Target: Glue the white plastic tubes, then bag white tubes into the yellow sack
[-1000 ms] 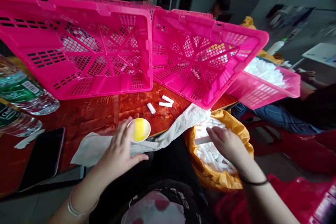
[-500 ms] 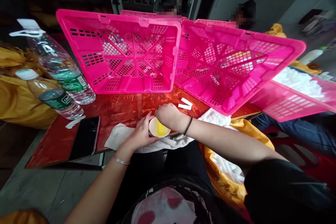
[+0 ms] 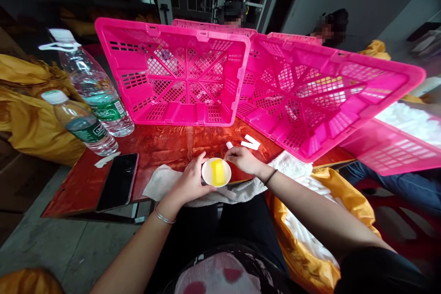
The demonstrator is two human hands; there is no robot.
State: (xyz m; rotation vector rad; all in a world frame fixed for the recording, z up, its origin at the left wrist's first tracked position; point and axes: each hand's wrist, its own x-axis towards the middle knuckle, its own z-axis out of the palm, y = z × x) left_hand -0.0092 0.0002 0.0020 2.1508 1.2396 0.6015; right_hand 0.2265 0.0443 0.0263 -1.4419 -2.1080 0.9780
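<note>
My left hand (image 3: 193, 178) is curled round the left side of a small white cup (image 3: 206, 183), thumb in front and fingers behind. Inside the cup lies a bright yellow piece (image 3: 218, 172), its material unclear. Close by the cup's right rim is my right hand (image 3: 244, 160), its fingers bent and pinched together. A small white stick-like piece (image 3: 229, 145) shows at those fingertips, seemingly gripped there. Two similar white strips (image 3: 251, 142) lie on the red table just beyond. A white cloth (image 3: 160, 181) is spread along the table edge under my hands.
Two pink crates (image 3: 188, 121) lie on their sides across the back of the red table (image 3: 158, 142). On the left stand two water bottles (image 3: 106, 110) near a phone (image 3: 119, 181). A yellow sack (image 3: 358, 197) of white pieces is at right; two people sit beyond.
My right hand has moved off the cup's top to its right side, uncovering the yellow piece and the white piece at the fingertips. My left hand stays on the cup. The view has shifted slightly.
</note>
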